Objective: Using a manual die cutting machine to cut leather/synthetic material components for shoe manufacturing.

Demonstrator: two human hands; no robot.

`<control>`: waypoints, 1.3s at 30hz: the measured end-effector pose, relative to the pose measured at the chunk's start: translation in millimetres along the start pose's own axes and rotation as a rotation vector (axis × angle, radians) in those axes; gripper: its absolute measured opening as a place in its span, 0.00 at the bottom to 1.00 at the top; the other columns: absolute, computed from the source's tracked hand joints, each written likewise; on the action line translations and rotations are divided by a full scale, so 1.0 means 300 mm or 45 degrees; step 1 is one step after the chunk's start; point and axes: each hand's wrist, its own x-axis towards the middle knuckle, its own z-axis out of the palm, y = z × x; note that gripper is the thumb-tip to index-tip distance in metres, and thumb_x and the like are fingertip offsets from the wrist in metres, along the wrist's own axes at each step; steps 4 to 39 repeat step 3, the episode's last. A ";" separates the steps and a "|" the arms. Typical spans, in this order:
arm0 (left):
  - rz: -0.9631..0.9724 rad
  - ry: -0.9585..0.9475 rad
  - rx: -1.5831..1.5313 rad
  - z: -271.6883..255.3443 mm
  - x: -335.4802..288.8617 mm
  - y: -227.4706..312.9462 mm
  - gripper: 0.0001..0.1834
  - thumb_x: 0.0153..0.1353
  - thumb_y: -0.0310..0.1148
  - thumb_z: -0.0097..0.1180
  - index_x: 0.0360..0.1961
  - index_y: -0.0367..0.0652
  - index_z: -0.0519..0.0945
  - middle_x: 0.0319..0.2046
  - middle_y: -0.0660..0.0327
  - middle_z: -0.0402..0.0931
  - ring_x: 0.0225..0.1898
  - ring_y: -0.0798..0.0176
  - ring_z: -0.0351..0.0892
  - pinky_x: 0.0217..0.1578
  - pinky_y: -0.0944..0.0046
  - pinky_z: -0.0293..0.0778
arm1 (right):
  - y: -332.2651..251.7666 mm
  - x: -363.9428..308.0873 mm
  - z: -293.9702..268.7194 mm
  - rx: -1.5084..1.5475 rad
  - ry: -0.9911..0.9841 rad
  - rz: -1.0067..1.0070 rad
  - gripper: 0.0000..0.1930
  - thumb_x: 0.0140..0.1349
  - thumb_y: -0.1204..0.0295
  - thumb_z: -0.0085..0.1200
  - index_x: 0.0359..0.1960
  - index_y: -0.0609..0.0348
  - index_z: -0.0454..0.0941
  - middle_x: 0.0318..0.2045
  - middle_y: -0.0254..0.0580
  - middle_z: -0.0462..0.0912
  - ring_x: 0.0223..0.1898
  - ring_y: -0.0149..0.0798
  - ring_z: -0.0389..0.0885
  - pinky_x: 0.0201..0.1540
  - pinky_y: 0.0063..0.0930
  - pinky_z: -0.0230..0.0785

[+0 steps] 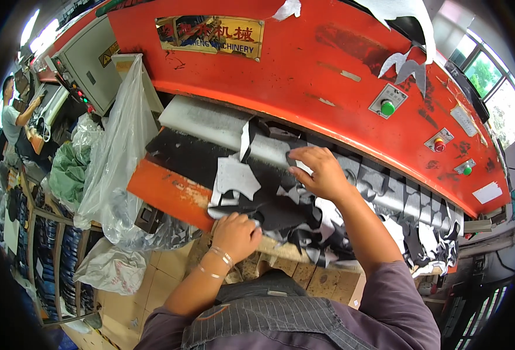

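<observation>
My left hand is at the front edge of the bed of a red machine, its fingers curled in. Whatever it may grip is hidden under the fingers; pale cut material lies right by it. My right hand is farther in, over the white block, with thumb and forefinger apart and nothing visible between them. Between the hands lies black sheet material, partly cut up. A white cut-out piece with curved edges rests on it, left of centre. Another narrow pale piece stands up beside the white block.
The red machine body spans the far side, with a green button and a red knob. Black and white offcuts pile up at right. Clear plastic sheeting and bags stand at left. A person works at far left.
</observation>
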 end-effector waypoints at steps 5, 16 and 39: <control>-0.019 -0.654 -0.097 -0.117 0.076 -0.070 0.16 0.54 0.46 0.56 0.26 0.45 0.84 0.32 0.54 0.80 0.42 0.51 0.78 0.47 0.54 0.72 | 0.136 0.079 0.047 -0.156 -0.146 0.070 0.17 0.56 0.63 0.60 0.45 0.55 0.79 0.46 0.42 0.81 0.49 0.45 0.77 0.52 0.37 0.65; -0.019 -0.654 -0.097 -0.117 0.076 -0.070 0.16 0.54 0.46 0.56 0.26 0.45 0.84 0.32 0.54 0.80 0.42 0.51 0.78 0.47 0.54 0.72 | 0.136 0.079 0.047 -0.156 -0.146 0.070 0.17 0.56 0.63 0.60 0.45 0.55 0.79 0.46 0.42 0.81 0.49 0.45 0.77 0.52 0.37 0.65; -0.019 -0.654 -0.097 -0.117 0.076 -0.070 0.16 0.54 0.46 0.56 0.26 0.45 0.84 0.32 0.54 0.80 0.42 0.51 0.78 0.47 0.54 0.72 | 0.136 0.079 0.047 -0.156 -0.146 0.070 0.17 0.56 0.63 0.60 0.45 0.55 0.79 0.46 0.42 0.81 0.49 0.45 0.77 0.52 0.37 0.65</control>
